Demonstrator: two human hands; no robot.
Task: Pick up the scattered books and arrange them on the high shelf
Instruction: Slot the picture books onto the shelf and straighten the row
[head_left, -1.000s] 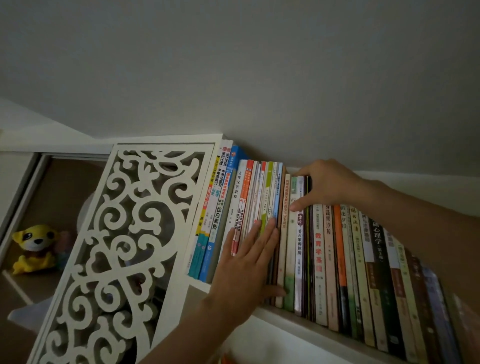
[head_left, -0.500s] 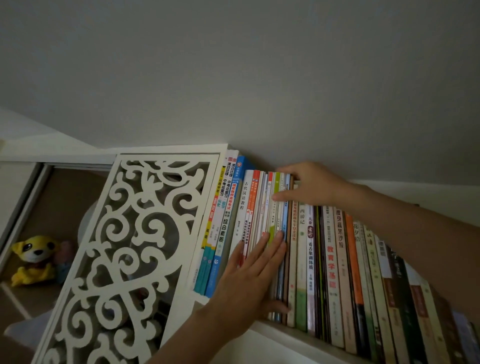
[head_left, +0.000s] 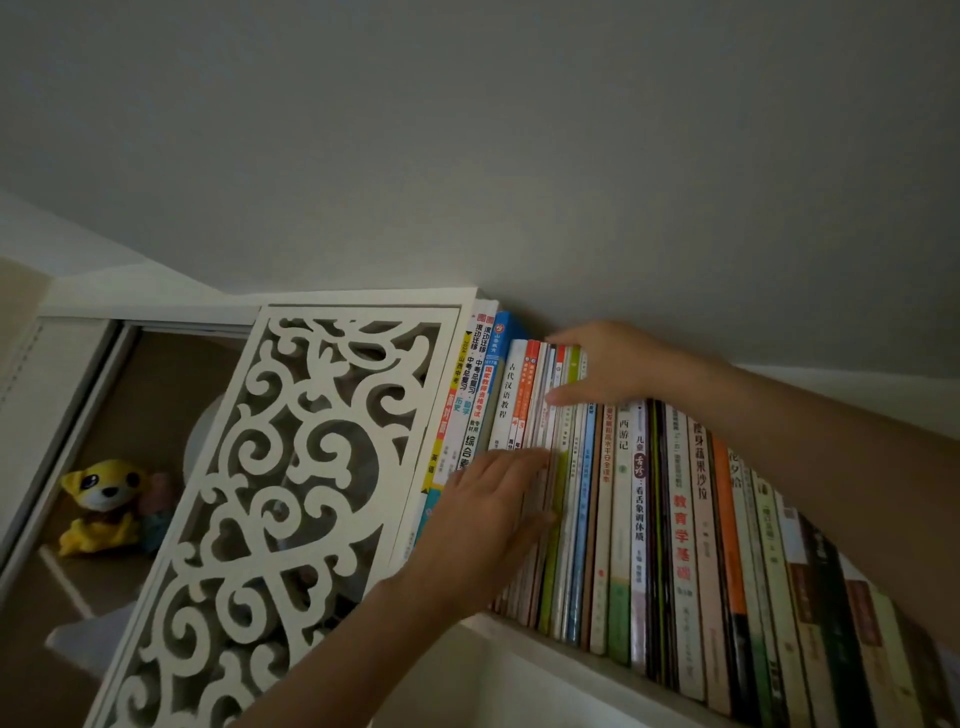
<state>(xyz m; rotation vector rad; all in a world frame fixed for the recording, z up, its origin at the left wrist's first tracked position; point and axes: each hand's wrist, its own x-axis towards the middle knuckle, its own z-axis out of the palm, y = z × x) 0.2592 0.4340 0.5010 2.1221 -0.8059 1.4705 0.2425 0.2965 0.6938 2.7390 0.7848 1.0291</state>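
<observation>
With our flat left hand (head_left: 491, 512) and right hand (head_left: 605, 371) pressing the books (head_left: 566, 467), we should square spines evenly.

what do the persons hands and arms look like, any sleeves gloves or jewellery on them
Both hands are bare: no gloves on the left hand or the right hand, and no rings show on the fingers in view. Both forearms are bare too, with no sleeve, watch or bracelet visible as far as the picture reaches. The light is dim, so small details may be lost.
</observation>
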